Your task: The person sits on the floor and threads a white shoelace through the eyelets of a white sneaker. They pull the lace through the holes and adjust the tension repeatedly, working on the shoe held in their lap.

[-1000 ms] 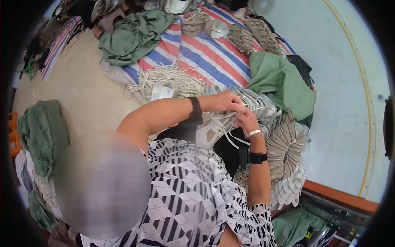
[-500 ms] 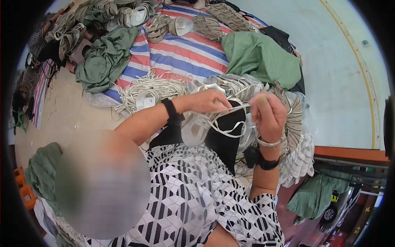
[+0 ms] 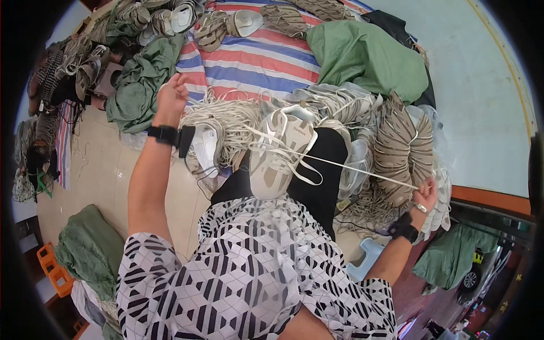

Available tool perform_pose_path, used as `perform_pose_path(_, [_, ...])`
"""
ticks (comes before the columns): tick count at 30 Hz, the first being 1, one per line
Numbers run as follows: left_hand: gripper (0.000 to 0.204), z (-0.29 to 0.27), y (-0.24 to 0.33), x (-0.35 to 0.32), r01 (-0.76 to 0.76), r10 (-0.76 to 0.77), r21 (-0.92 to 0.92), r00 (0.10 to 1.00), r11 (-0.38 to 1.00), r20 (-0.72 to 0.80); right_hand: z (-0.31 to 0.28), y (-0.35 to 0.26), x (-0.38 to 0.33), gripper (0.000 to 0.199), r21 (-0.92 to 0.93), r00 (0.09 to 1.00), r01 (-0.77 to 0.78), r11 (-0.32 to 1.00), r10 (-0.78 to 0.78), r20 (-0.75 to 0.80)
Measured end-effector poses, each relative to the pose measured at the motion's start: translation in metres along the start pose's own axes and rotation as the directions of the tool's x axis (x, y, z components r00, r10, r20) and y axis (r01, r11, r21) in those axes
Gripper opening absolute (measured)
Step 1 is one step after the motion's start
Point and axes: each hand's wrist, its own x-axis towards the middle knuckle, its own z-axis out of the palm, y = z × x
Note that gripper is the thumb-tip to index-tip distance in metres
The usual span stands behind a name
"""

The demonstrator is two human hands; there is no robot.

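The right hand (image 3: 425, 195) pinches a pale lace (image 3: 362, 171) stretched taut from the beige shoe (image 3: 273, 171), while the left hand (image 3: 172, 100) curls its fingers, whether holding anything one cannot tell.

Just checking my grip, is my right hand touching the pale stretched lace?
Touching: the head view shows the pale lace running taut from the shoe into your right hand.

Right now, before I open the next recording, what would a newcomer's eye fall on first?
Probably the long pale lace, stretched taut from the shoe at the centre to the right hand at the right. Then the left hand, held out wide at upper left beside a green cloth, and the striped sheet at the top.
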Motion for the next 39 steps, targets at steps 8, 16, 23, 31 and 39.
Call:
perform_pose_path(8, [0.025,0.13,-0.061,-0.188,-0.827,-0.213,0.551,0.522,0.109,0.826,0.116,0.167,-0.065,0.013,-0.845,0.959,0.076,0.529,0.193,0.207])
perform_pose_path(16, [0.011,0.144,-0.082,-0.178,-0.951,-0.354,0.239,0.297,-0.197,0.887,0.177,0.258,-0.111,0.017,-0.795,0.677,0.586,0.158,0.444,0.587])
perform_pose_path(23, [0.012,0.118,-0.08,-0.147,-0.455,-0.638,0.832,0.546,0.318,0.543,0.14,0.209,-0.072,0.009,-0.54,0.876,-0.434,0.721,0.477,-0.068])
perform_pose_path(31, [0.023,0.093,-0.107,-0.168,-0.286,-0.301,0.759,0.792,0.586,0.531,0.026,0.16,-0.05,0.02,-0.983,0.991,-0.087,0.162,-0.085,-0.102])
perform_pose_path(39, [0.016,0.065,-0.106,-0.165,-0.72,-0.072,0.654,0.658,0.233,0.75,0.171,0.239,-0.163,0.021,-0.883,0.733,0.385,0.27,0.492,0.47])
